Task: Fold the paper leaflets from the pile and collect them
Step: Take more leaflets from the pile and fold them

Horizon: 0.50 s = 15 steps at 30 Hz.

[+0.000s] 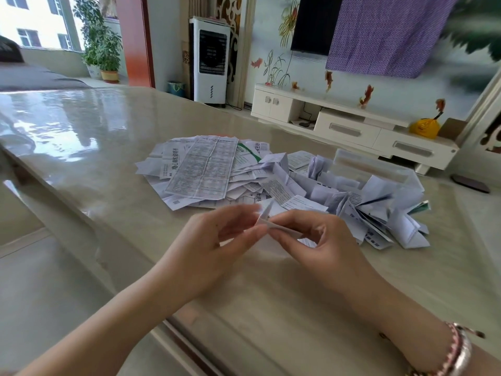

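I see both hands raised just above the bench [81,169], a broad slab with a glossy, pale beige surface that mirrors the window light at ten o'clock. The left hand [214,240] and the right hand [320,240] meet at the centre of my view, each pinching one small leaflet [267,219] between thumb and fingertips; the paper is thin, white and already creased into a narrow, pointed wedge, its upper flap standing up at twelve o'clock from the fingers. The motion blurs the fingertips, so I cannot tell the exact fold line. Beyond the hands, at eleven o'clock, lies the pile of flat leaflets [202,169]: loose, overlapping sheets of thin printed paper, the topmost a long rectangle covered in fine grey text with crease lines across it, one sheet beside it carrying a green stripe. At one to two o'clock sits the heap of folded leaflets [379,215], small angular packets with sharp triangular and fan-like edges, spilling over the bench and touching the flat pile. Behind them stands a clear plastic box [379,166], rectangular and translucent, with folded papers inside and against its wall. On my right wrist I see a bracelet [458,348], braided pink cord beside a smooth silvery band.
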Tool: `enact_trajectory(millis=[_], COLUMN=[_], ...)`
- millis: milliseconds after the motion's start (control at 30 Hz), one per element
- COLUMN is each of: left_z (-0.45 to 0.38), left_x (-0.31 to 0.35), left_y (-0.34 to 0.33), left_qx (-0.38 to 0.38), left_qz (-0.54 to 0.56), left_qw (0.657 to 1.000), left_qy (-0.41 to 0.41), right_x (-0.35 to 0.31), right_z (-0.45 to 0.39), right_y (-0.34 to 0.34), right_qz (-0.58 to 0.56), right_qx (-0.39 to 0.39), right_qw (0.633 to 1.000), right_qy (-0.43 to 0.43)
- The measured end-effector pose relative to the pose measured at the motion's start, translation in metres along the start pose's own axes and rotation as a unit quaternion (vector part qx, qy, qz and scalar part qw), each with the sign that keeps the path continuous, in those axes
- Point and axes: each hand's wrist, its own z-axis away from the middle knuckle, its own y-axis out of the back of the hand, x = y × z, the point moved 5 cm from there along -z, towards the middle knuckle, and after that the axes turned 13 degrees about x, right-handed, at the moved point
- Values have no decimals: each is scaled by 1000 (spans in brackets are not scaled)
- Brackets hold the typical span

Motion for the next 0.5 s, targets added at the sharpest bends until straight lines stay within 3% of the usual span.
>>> enact_trajectory(millis=[67,133,300,500], left_z=[2,1,-2,-11], left_x=[5,4,5,4], left_y=[-4,0,1,-3], left_qx=[-36,-16,-2,5], left_qz=[-15,-35,27,32], left_qw=[999,999,999,996], left_qy=[-25,-35,26,80], right_x=[-2,-4,-3,-5], right_z=[0,0,0,3], right_y=[1,3,12,15], right_qz=[-24,-27,77,37], right_qx=[-4,7,56,9], right_qw=[1000,1000,995,999], right_qy=[-6,-1,42,34])
